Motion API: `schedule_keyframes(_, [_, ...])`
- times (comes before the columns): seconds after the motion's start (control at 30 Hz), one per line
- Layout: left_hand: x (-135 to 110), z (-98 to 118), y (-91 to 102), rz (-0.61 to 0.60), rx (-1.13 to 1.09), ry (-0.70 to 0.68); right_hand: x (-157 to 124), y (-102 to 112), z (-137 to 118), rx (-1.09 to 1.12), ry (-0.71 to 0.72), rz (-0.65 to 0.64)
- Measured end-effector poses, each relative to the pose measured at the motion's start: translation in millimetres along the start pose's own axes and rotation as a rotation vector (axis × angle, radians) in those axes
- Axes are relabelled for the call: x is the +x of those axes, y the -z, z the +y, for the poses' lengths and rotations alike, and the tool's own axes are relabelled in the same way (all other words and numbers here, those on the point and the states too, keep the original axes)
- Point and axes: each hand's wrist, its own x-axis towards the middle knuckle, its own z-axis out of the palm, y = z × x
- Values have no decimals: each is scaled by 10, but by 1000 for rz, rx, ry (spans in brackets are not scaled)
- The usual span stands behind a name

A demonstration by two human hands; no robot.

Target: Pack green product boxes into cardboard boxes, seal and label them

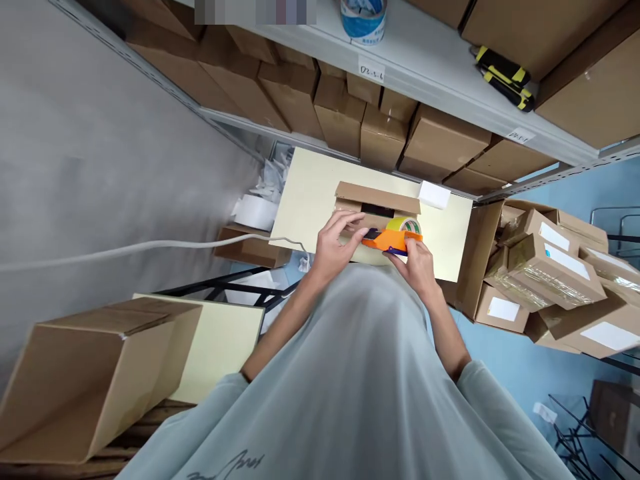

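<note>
A small brown cardboard box (376,199) sits on a pale yellow table (310,193), its far flap raised. My left hand (336,241) rests on the box's near side, fingers bent over the edge and holding it. My right hand (416,261) grips an orange tape dispenser (389,239) with a roll of tape (404,225) and holds it against the box's near top.
A white pad (434,195) lies on the table's far right. Shelves of cardboard boxes (340,113) stand behind. Taped and labelled boxes (550,273) pile up at the right. An open empty carton (95,373) lies at the lower left, and a white cable (125,250) crosses at the left.
</note>
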Motion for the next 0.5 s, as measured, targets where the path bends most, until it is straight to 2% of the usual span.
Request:
schedule_keyframes(0.17, [-33, 52, 116, -36, 15, -30, -2, 63, -43, -35, 98, 42])
schedule_keyframes(0.5, [-129, 191, 344, -38, 31, -26, 54, 256, -163, -94, 164, -69])
